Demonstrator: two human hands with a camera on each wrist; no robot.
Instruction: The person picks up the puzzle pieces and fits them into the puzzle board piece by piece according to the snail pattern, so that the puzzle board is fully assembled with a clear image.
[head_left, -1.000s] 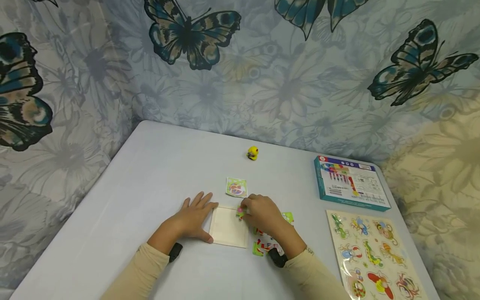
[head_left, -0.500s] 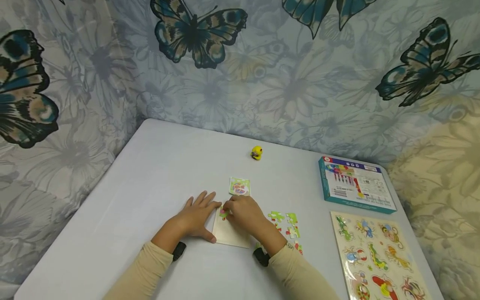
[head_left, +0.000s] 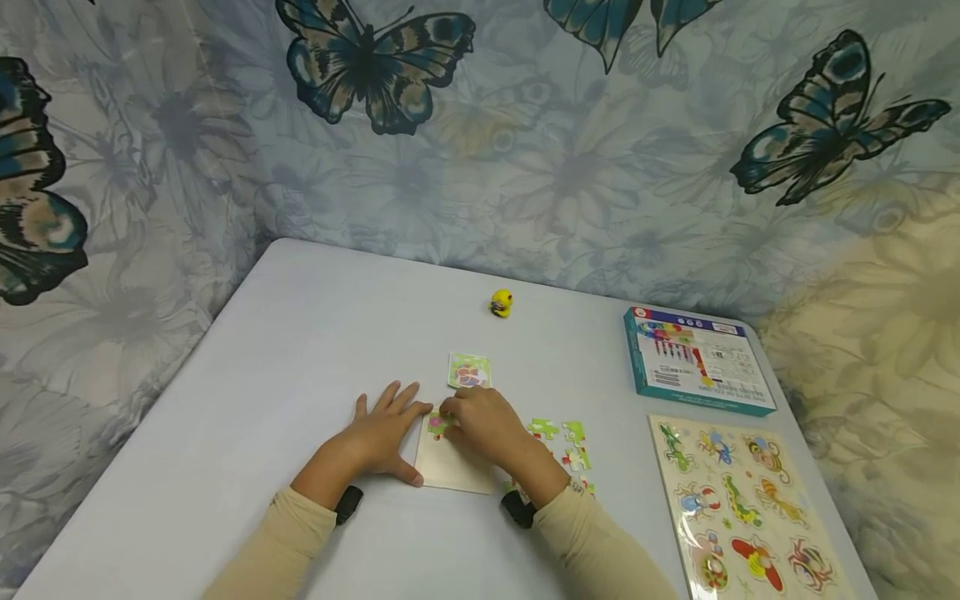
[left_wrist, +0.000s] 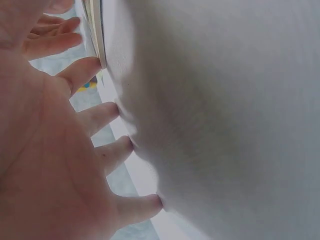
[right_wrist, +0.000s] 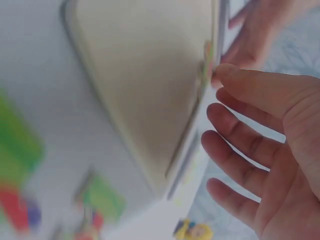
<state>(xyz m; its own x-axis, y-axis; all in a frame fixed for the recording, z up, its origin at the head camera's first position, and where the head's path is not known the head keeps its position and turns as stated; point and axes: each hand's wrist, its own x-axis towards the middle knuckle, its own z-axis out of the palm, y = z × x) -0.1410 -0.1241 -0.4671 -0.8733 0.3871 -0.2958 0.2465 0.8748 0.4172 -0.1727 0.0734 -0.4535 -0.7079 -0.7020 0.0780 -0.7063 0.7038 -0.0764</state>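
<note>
Fingers spread, the left hand (head_left: 375, 440) (left_wrist: 60, 145) rests on the table, thumb and index finger at the left edge of a shallow wooden board (head_left: 453, 468) (left_wrist: 97, 37) (right_wrist: 142, 65). Over the board's top left part, the right hand (head_left: 491, 429) (right_wrist: 270, 145) pinches a small green and pink puzzle piece (head_left: 437, 423) (right_wrist: 207, 57) between thumb and index finger. Its other fingers are slightly bent in the right wrist view. Just above the board lies a square picture card (head_left: 469, 369). Several loose puzzle pieces (head_left: 576, 459) (right_wrist: 102, 196) lie right of the board, some hidden by the right arm.
A small yellow duck figure (head_left: 501, 303) (right_wrist: 194, 230) stands toward the back of the table. At the right are a flat teal-edged box (head_left: 701, 362) and, nearer, a large wooden sheet with insect pictures (head_left: 750, 521). A patterned cloth hangs behind the table.
The right hand has moved left with the piece, from the board's upper right to its top left corner, uncovering several loose pieces. The left hand has stayed at the board's edge.
</note>
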